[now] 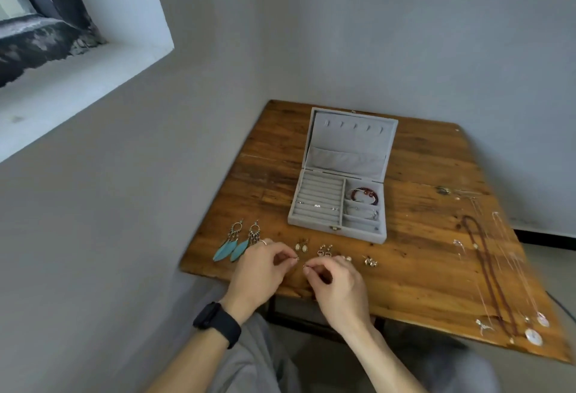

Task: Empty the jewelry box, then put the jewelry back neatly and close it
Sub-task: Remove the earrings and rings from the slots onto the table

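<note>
A small metal piece (pixel 296 258) is pinched between thumb and fingertips of the left hand (pixel 261 264), and a second piece (pixel 305 266) is pinched the same way by the right hand (pixel 335 280); whether they are studs or rings cannot be told. Both are held just above the near edge of the table (pixel 420 236), in front of the open jewelry box (pixel 311 224).

Such pieces are judged to be very light, hard and slippery, so a fingertip pinch across the body is called for. A red bracelet (pixel 364 194) and some rings (pixel 318 205) are seen inside the box.

The feather earrings (pixel 237 244) look soft and easily creased and are best lifted by their metal tops. The necklaces (pixel 498 268), laid out well to the right, are limp and prone to tangling.
</note>
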The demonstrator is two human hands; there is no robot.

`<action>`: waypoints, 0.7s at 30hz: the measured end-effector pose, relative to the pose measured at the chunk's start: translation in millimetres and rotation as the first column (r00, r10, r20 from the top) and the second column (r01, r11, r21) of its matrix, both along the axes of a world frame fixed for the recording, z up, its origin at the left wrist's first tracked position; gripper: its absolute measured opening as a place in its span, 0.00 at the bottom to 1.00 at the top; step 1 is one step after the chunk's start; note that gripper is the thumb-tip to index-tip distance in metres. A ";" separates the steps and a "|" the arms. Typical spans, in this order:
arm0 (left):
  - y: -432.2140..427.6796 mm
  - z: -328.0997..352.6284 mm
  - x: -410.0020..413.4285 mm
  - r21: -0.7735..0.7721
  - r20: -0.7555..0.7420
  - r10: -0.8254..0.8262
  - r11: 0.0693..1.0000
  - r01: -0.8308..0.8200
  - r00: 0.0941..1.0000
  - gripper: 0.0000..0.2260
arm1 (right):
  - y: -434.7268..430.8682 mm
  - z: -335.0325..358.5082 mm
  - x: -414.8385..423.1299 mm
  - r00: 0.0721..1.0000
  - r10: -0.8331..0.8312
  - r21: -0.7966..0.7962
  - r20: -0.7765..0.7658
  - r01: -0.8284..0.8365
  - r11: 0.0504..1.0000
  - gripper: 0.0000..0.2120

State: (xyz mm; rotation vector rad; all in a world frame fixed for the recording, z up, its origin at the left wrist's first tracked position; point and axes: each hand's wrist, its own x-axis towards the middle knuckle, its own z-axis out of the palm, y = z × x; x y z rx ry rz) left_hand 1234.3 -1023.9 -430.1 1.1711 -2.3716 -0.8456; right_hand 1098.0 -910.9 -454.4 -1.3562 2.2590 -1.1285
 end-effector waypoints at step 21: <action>1.8 -9.0 5.2 -0.016 0.025 -0.020 1.000 0.021 0.999 0.06 | -3.4 -9.3 6.4 0.997 -0.063 0.001 -0.052 0.063 0.998 0.10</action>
